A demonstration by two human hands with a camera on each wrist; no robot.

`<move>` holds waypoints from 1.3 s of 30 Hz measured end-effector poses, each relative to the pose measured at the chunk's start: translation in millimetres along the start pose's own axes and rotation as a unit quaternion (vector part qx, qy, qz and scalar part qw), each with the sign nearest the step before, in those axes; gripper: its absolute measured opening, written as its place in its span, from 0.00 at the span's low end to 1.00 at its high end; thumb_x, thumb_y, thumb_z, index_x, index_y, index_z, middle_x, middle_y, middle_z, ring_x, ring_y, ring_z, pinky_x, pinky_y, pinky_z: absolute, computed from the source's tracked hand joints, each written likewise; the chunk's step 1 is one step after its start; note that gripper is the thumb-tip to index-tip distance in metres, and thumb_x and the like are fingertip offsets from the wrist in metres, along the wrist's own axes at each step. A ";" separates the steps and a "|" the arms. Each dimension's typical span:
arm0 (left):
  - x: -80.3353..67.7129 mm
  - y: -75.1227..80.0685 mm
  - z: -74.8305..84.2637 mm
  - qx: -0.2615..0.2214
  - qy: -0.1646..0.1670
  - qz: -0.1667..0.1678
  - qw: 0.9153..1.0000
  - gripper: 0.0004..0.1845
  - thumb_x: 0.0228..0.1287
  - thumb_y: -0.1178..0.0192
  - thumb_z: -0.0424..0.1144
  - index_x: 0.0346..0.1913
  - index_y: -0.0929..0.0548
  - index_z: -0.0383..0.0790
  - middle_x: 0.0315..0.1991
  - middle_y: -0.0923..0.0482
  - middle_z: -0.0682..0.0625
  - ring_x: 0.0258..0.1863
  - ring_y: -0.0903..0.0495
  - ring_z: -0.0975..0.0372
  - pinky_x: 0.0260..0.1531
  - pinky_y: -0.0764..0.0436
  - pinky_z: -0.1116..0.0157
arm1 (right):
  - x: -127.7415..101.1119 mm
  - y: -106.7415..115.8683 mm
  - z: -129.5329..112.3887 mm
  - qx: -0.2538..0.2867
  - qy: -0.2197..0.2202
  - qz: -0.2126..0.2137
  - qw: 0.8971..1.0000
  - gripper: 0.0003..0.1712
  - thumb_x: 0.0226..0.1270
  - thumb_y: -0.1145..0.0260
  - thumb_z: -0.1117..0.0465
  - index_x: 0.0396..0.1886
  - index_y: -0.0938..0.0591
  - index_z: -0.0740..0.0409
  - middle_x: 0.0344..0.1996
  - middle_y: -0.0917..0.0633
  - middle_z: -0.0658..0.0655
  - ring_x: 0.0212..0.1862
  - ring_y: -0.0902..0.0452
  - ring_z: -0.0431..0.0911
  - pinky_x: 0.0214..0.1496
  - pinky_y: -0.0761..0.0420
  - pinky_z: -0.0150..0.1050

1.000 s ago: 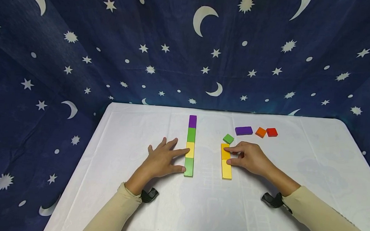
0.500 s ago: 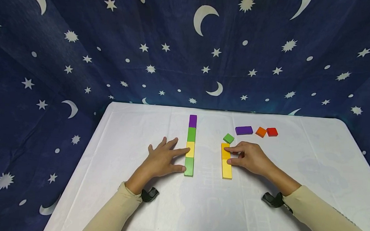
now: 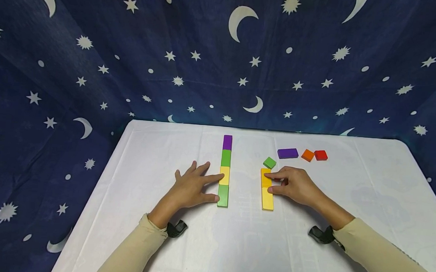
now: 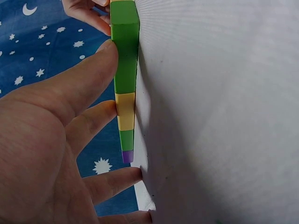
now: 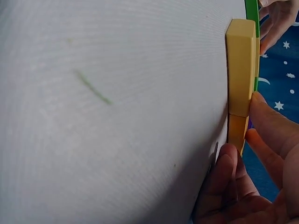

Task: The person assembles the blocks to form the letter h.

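Lying end to end, the amber block [image 3: 264, 179] and the near yellow block [image 3: 267, 201] form a row on the white table [image 3: 234, 247]: amber at 12 o'clock, yellow at 6 (head view, far edge = 12). The right hand [image 3: 293, 186] reaches in from 4 o'clock. Its forefinger tip touches the amber block and its thumb tip the near yellow block; these two tips are apart, the other fingers bent. Whether the fingers clamp a block or only rest there, cannot tell.

A second row lies well apart at 9 o'clock. Order from 6 to 12 o'clock, each block touching the next: near green block [image 3: 223, 196], middle yellow block [image 3: 226, 173], far green block [image 3: 226, 157], far purple block [image 3: 227, 142]. The left hand [image 3: 191, 190], at 8 o'clock of this row, has its fingers spread apart, clamping nothing; thumb tip touches the near green block, forefinger tip the middle yellow block.

The loose green block [image 3: 269, 162] sits at an angle, just beside the amber block's 12 o'clock end. At its 2 o'clock lies the loose purple block [image 3: 287, 153]; farther toward 3 o'clock, the orange block [image 3: 307, 155] and the red block [image 3: 321, 155].

Beyond the table, at 12 o'clock, hangs a blue curtain [image 3: 209, 28] with pale moons and stars.
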State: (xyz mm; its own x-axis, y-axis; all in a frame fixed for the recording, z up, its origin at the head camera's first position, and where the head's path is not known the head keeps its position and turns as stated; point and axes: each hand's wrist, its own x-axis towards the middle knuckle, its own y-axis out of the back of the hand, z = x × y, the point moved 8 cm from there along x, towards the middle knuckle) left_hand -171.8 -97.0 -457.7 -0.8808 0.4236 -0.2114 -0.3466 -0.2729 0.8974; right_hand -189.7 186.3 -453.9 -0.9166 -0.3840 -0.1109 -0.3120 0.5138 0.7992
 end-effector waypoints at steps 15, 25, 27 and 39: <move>0.5 -0.4 -1.0 0.003 -0.003 0.003 1.000 0.36 0.57 0.31 0.66 0.71 0.27 0.72 0.80 0.41 0.44 0.79 0.48 0.33 0.60 0.49 0.18 | 9.0 17.3 10.4 0.062 -0.043 0.007 0.997 0.23 0.62 0.23 0.51 0.56 0.12 0.50 0.33 0.15 0.50 0.31 0.23 0.45 0.29 0.21 0.34; 0.4 -0.4 -0.9 0.001 -0.003 0.005 1.000 0.36 0.57 0.30 0.65 0.71 0.26 0.72 0.80 0.40 0.44 0.78 0.48 0.33 0.60 0.50 0.17 | 23.0 50.9 12.7 0.000 -0.031 0.108 0.994 0.20 0.63 0.24 0.52 0.54 0.11 0.53 0.32 0.14 0.51 0.36 0.22 0.47 0.36 0.23 0.35; 0.3 -0.3 -0.8 0.002 -0.003 0.004 1.000 0.36 0.57 0.30 0.65 0.71 0.26 0.72 0.80 0.40 0.44 0.78 0.48 0.33 0.60 0.49 0.17 | 25.3 56.8 14.7 -0.012 -0.025 0.128 0.991 0.20 0.64 0.24 0.51 0.53 0.10 0.54 0.32 0.14 0.53 0.37 0.23 0.48 0.39 0.24 0.38; 0.7 -0.5 -0.5 0.001 0.000 0.004 1.000 0.37 0.57 0.30 0.65 0.71 0.26 0.71 0.80 0.40 0.44 0.79 0.49 0.33 0.60 0.50 0.18 | 39.2 69.1 38.9 -0.091 -0.058 0.130 0.986 0.27 0.64 0.26 0.46 0.59 0.14 0.56 0.50 0.17 0.67 0.56 0.29 0.65 0.57 0.29 0.65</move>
State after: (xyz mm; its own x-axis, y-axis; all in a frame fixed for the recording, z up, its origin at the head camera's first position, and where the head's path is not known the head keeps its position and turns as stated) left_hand -172.4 -97.0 -458.6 -0.8834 0.4212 -0.2052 -0.3400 -0.2750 0.8993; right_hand -256.9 236.6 -426.0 -0.9855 -0.1607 0.0537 -0.0215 0.4331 0.9011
